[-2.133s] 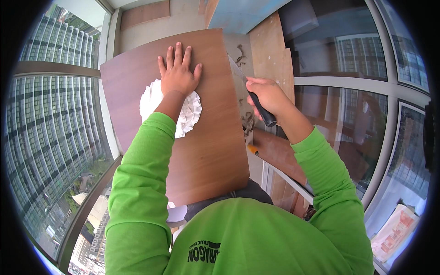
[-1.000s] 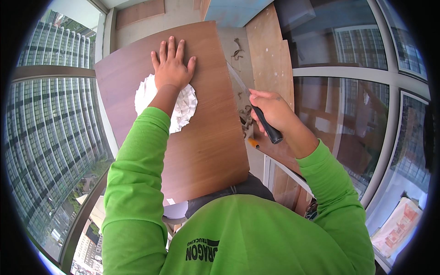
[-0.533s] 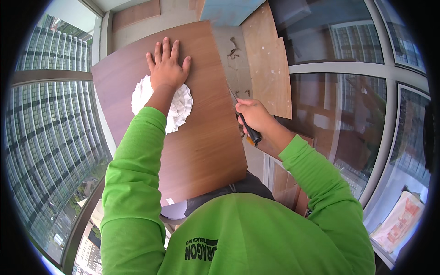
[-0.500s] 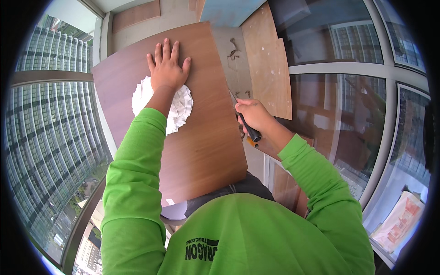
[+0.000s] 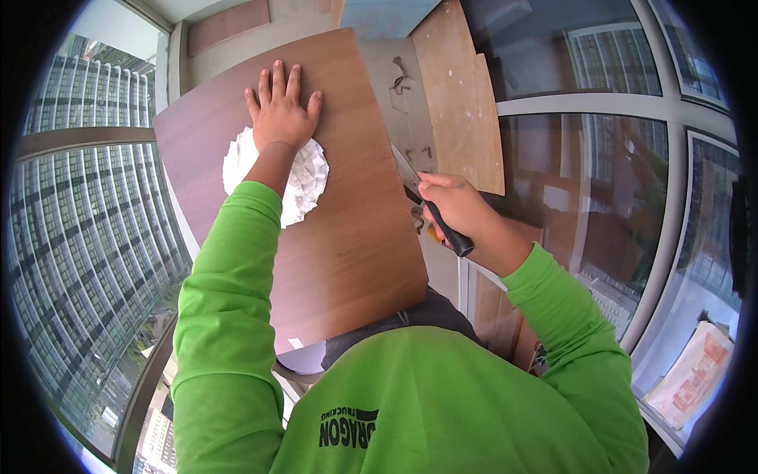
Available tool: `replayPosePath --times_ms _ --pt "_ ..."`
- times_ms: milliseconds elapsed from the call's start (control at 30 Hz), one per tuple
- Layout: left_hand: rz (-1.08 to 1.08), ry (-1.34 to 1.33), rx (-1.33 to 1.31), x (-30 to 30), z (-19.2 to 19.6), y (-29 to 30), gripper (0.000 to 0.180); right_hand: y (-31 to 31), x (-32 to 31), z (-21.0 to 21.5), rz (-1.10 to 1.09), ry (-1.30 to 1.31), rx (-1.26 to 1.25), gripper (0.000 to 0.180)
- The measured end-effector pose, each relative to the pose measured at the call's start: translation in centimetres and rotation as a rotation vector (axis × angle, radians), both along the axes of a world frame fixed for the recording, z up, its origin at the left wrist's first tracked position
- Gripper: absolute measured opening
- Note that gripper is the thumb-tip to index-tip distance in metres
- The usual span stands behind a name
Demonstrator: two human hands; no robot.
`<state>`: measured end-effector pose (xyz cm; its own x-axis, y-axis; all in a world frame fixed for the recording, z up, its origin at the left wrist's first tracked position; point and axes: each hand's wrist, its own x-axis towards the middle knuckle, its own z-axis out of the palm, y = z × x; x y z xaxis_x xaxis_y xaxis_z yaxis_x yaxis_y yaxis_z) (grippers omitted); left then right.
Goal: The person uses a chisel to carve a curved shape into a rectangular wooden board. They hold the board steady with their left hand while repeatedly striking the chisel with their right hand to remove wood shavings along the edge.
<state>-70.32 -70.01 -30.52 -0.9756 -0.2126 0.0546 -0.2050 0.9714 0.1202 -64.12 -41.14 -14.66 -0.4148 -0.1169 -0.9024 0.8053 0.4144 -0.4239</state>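
My left hand (image 5: 281, 113) lies flat with fingers spread on a large brown wooden panel (image 5: 355, 197). Under its wrist is a crumpled, roundish white sheet (image 5: 306, 186), resting on the panel. At the panel's right edge, my right hand (image 5: 455, 203) is closed around the black handle of a hand tool (image 5: 451, 230). A narrow grey blade runs forward from the handle, its tip at the panel's edge; whether it is a file or a knife I cannot tell. The near end of the panel lies over my lap.
On the floor right of the panel stretches a pale, speckled board (image 5: 460, 103), beside dark glass panes. A light-blue block (image 5: 387, 17) stands at the far end. Large windows (image 5: 83, 229) line the left side. A yellow object (image 5: 433, 234) shows partly below my right hand.
My right hand has drawn back toward me and to the right with the tool, so more of its blade shows. The left hand stays flat on the panel.
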Motion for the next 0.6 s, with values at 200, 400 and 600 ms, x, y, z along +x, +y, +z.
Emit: replayPosePath --times_ms 200,400,600 --pt "-0.017 0.007 -0.006 -0.3 0.0 0.8 0.069 0.2 2.9 -2.5 -0.011 0.035 0.069 0.054" --pt "-0.002 0.011 -0.006 0.1 -0.2 0.0 0.07 1.0 2.2 1.2 0.01 -0.021 0.036 0.057" --pt "-0.015 0.029 -0.022 -0.2 -0.4 0.5 0.069 1.0 4.7 -2.3 -0.003 -0.036 0.079 0.052"
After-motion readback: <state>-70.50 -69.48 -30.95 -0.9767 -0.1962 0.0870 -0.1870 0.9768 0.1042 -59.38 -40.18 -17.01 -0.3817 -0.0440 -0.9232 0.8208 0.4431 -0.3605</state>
